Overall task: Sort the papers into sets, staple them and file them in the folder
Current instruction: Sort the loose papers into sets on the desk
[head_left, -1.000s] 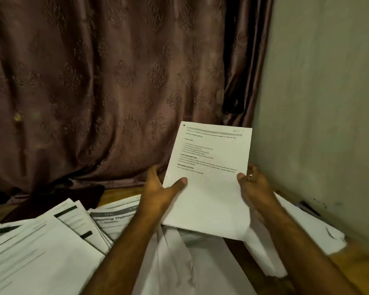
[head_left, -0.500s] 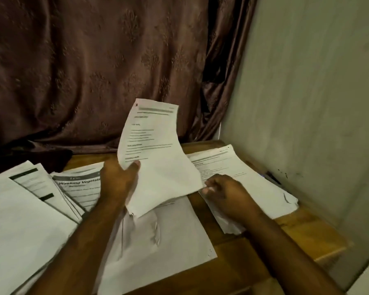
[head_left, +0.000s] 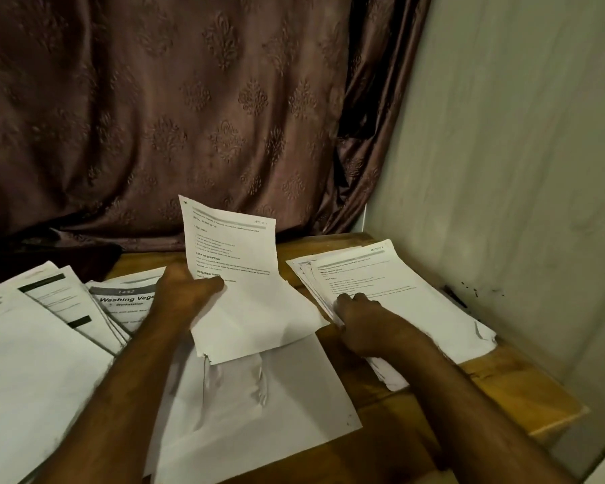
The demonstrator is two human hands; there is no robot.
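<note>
Bare wooden tabletop (head_left: 524, 386) lies free along the right front edge; white printed paper stacks (head_left: 409, 295) crowd the rest; pale wall (head_left: 503, 169) blocks right, brown patterned curtain (head_left: 189, 117) behind.

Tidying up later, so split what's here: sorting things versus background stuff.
For the job: held sheet in left hand; right-hand stack under right hand; left piles; blank sheets.
Just there: curtain; wall; table.
</note>
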